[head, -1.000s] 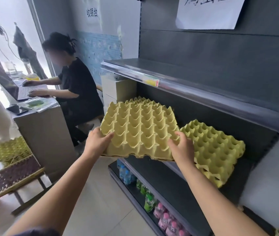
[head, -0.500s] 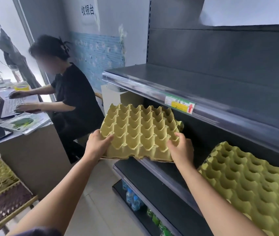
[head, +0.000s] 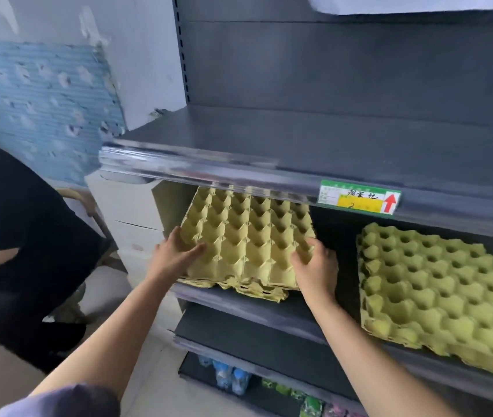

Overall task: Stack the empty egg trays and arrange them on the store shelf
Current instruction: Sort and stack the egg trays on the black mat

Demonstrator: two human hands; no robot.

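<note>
Stack [head: 248, 242] of yellow trays lies on the shelf [head: 239, 300], below and left of the tag [head: 359, 200], with its far edge hidden under the rail that carries the tag and its near edge slightly overhanging the shelf front. I have both hands on its near corners. My left hand [head: 176, 257] lies across the left corner, fingers fairly straight, pressing on the top tray. My right hand [head: 314, 263] has its fingers curled over the right corner, clamped on it. The stack extends straight ahead from both hands, away from me. It looks square, so I name no long axis, and neither hand is clearly nearer. I judge a push inward comes next, squarely from both corners, since the lower trays look skewed at the near edge. A second stack [head: 437, 287] lies below and right of the tag, well apart
</note>
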